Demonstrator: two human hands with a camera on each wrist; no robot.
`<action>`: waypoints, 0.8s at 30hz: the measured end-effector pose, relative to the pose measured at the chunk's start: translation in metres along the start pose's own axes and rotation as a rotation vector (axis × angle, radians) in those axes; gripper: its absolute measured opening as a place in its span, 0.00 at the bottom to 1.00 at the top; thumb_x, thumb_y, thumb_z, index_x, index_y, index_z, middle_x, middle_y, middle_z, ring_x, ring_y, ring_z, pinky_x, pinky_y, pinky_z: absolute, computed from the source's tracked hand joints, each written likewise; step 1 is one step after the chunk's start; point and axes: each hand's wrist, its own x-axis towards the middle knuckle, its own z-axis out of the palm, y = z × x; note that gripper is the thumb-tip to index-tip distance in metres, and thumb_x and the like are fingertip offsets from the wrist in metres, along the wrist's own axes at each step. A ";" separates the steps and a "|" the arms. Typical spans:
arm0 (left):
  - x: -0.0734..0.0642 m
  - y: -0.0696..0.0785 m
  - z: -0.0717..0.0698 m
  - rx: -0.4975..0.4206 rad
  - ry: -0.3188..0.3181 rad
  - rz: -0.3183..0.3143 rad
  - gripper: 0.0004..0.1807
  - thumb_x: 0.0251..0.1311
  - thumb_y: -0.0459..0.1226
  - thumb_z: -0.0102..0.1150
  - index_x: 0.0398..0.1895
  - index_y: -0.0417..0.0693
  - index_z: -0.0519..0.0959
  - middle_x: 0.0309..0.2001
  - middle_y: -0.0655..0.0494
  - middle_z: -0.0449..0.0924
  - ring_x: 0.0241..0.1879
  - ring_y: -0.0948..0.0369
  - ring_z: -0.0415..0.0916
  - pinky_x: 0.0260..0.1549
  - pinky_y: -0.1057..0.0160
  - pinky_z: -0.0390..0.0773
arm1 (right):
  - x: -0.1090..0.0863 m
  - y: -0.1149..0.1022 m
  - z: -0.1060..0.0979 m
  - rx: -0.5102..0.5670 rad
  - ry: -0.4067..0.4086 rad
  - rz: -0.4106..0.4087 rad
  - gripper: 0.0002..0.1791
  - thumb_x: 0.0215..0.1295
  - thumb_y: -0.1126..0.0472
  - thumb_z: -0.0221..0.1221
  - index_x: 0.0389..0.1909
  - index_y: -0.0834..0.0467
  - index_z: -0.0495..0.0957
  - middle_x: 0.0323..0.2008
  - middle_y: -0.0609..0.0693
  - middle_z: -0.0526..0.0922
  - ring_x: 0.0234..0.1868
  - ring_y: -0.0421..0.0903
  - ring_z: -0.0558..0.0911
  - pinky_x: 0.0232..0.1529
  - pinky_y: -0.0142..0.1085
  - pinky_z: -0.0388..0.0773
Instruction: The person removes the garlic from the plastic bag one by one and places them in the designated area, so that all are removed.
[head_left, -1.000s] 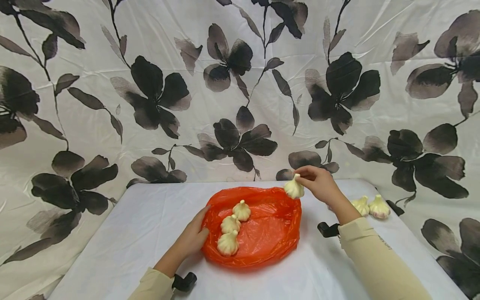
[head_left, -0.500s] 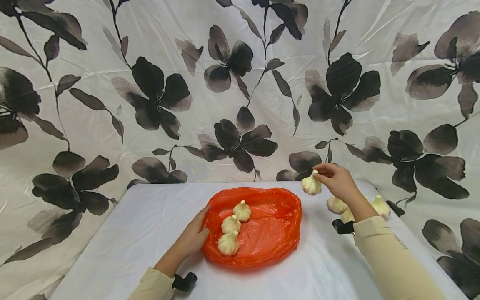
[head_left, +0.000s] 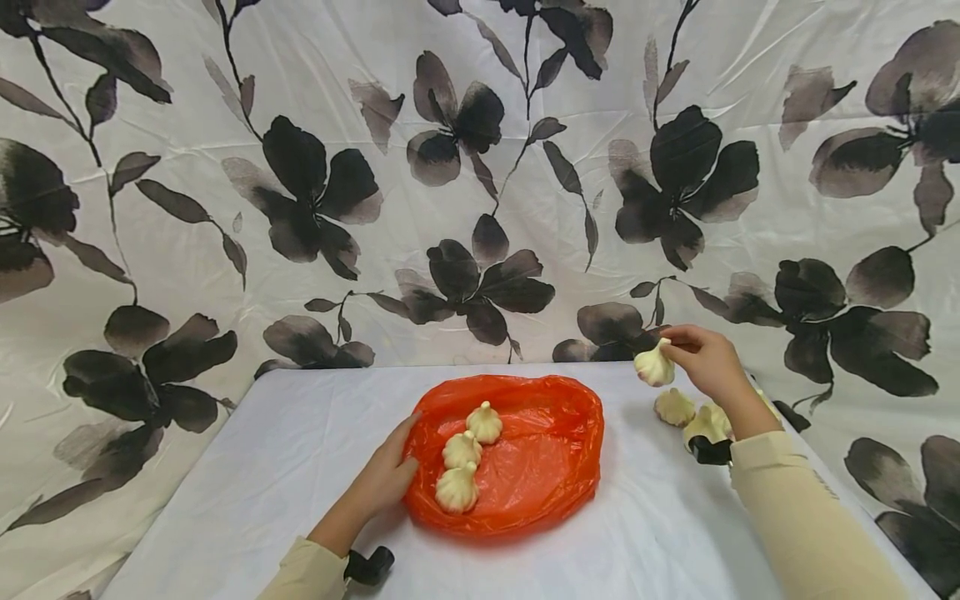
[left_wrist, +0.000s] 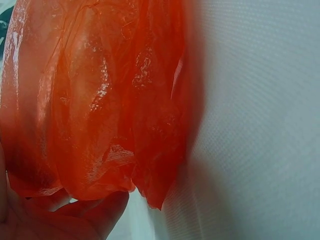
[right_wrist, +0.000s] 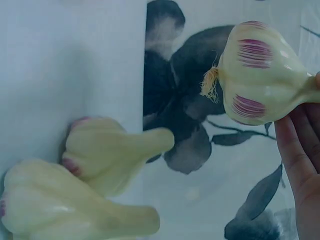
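My right hand [head_left: 708, 362] pinches a garlic bulb [head_left: 654, 365] by its stem, above the table's far right. In the right wrist view this garlic bulb [right_wrist: 262, 75] shows purple streaks and a tuft of roots. Below it lie more garlic bulbs [head_left: 675, 407], partly covered by my wrist. An open red plastic bag [head_left: 536, 475] with a rolled rim sits mid-table, holding three garlic bulbs [head_left: 461, 450] along its left side. My left hand [head_left: 386, 475] holds the bag's left edge; in the left wrist view its fingers [left_wrist: 107, 212] go partly behind the red plastic.
A white cloth covers the table [head_left: 300, 442]. Behind it hangs a white curtain [head_left: 555, 333] printed with dark flowers. Small black devices sit on the left wrist [head_left: 369, 565] and right wrist [head_left: 710, 451].
My right hand has moved right with the garlic bulb, from above the bag's rim to above the loose bulbs. The left hand and the bag have stayed put.
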 end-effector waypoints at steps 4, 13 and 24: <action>-0.001 0.000 0.000 0.004 0.003 0.008 0.38 0.61 0.31 0.43 0.77 0.50 0.50 0.75 0.48 0.55 0.73 0.45 0.54 0.68 0.39 0.60 | 0.000 0.007 -0.005 -0.014 0.027 0.019 0.24 0.69 0.48 0.55 0.58 0.59 0.76 0.53 0.61 0.81 0.54 0.57 0.79 0.52 0.49 0.77; -0.001 0.001 0.001 0.000 0.003 -0.003 0.37 0.62 0.31 0.44 0.77 0.50 0.50 0.75 0.47 0.55 0.73 0.45 0.56 0.67 0.40 0.62 | -0.003 0.022 -0.016 -0.053 0.068 0.053 0.24 0.70 0.50 0.53 0.59 0.61 0.74 0.53 0.63 0.80 0.54 0.58 0.78 0.47 0.47 0.77; -0.003 0.001 0.002 0.005 0.011 -0.017 0.37 0.61 0.32 0.44 0.76 0.49 0.51 0.74 0.46 0.56 0.73 0.44 0.56 0.67 0.39 0.62 | -0.003 0.037 -0.018 -0.091 0.099 0.086 0.21 0.70 0.55 0.52 0.59 0.62 0.74 0.53 0.65 0.80 0.54 0.61 0.78 0.46 0.48 0.77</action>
